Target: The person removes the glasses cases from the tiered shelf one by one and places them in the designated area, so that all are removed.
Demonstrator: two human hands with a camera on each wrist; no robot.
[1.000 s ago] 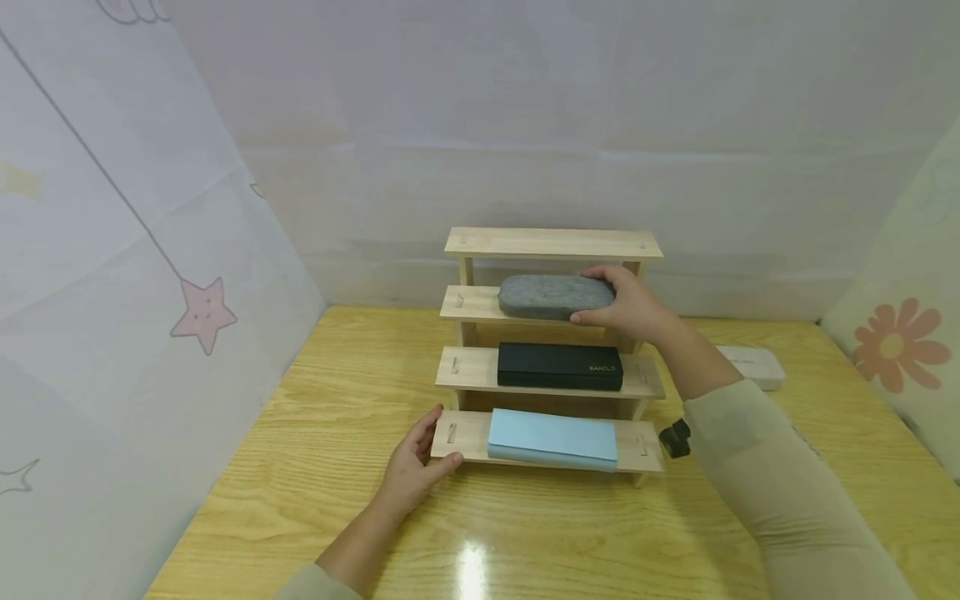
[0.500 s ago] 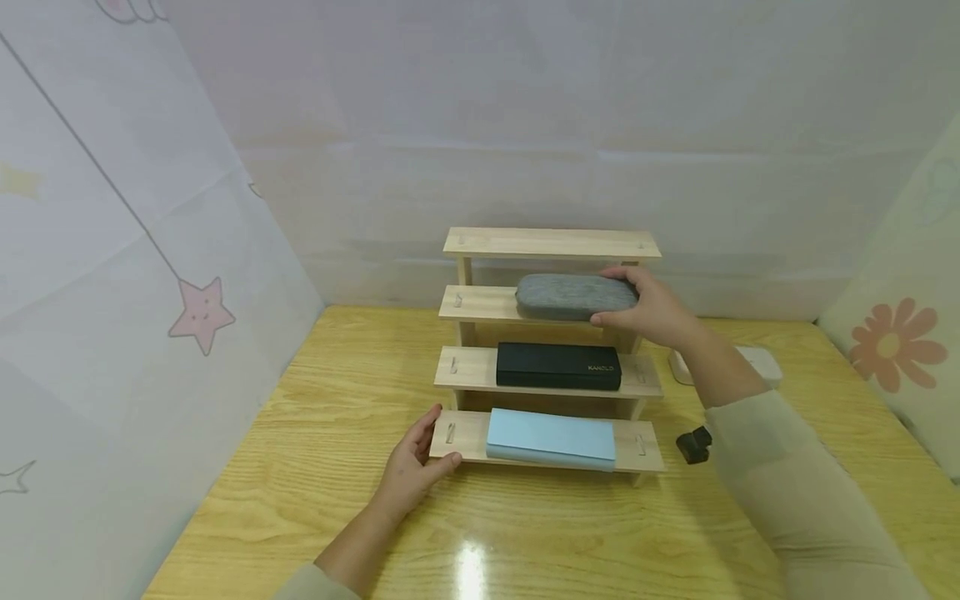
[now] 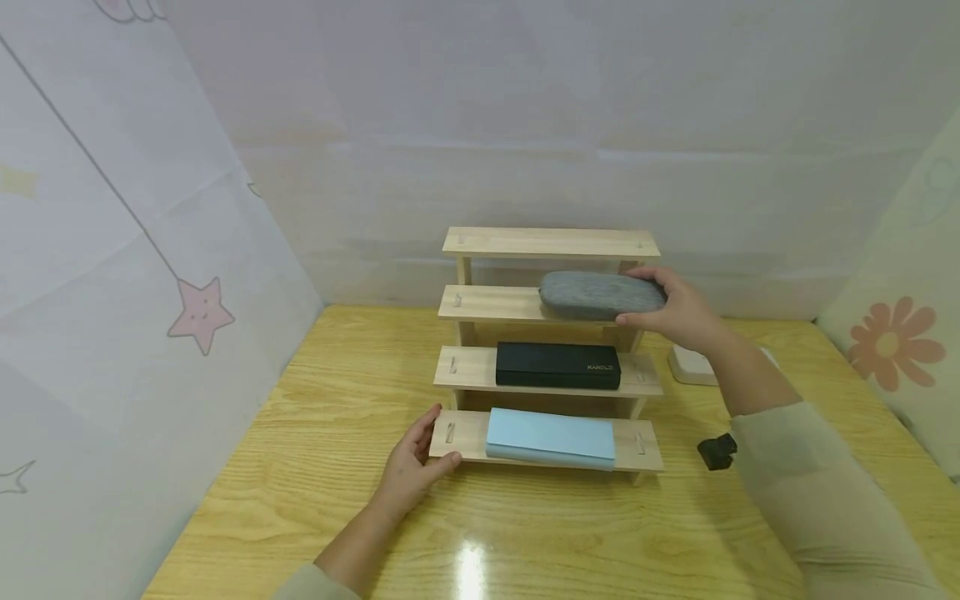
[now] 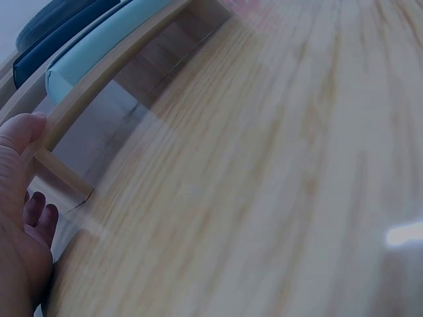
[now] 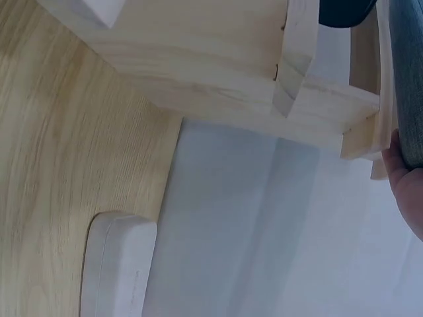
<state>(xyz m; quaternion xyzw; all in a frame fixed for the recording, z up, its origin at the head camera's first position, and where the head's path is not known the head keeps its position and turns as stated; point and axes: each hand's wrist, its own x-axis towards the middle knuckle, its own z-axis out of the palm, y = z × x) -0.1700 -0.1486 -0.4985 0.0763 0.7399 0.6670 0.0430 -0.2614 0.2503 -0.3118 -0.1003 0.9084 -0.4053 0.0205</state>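
- Surface: a light wood-grain bench (image 3: pixel 315 433) fills the lower half of the head view, with a bright glare spot near the lower centre.
- Room: pale fabric walls enclose the bench on three sides. A pink star (image 3: pixel 200 311) is printed at the left of the frame, an orange flower (image 3: pixel 890 343) at the right edge.
- Rack: a four-step wooden rack (image 3: pixel 551 243) stands at the centre of the frame, its steps descending toward the viewer. The top step carries nothing.
- Second step from the top: a grey felt case (image 3: pixel 600 294) lies flat at the right end of this step, overhanging the rack's right side.
- Third step: a black case (image 3: pixel 557 366) with small gold lettering lies flat, centred.
- Bottom step: a light blue case (image 3: pixel 550 438) lies flat, centred.
- Right hand (image 3: pixel 678 310): grip wrapped around the right end of the grey felt case, thumb on top, fingers underneath.
- Left hand (image 3: pixel 415 467): grip rests on the left end of the bottom step, thumb laid along its front edge, fingers loosely extended, grasping nothing.
- Bench, right of the rack: a white case (image 3: pixel 693 367) lies flat, partly hidden behind the right forearm. A small black object (image 3: pixel 717 452) sits nearer the viewer, beside the sleeve.
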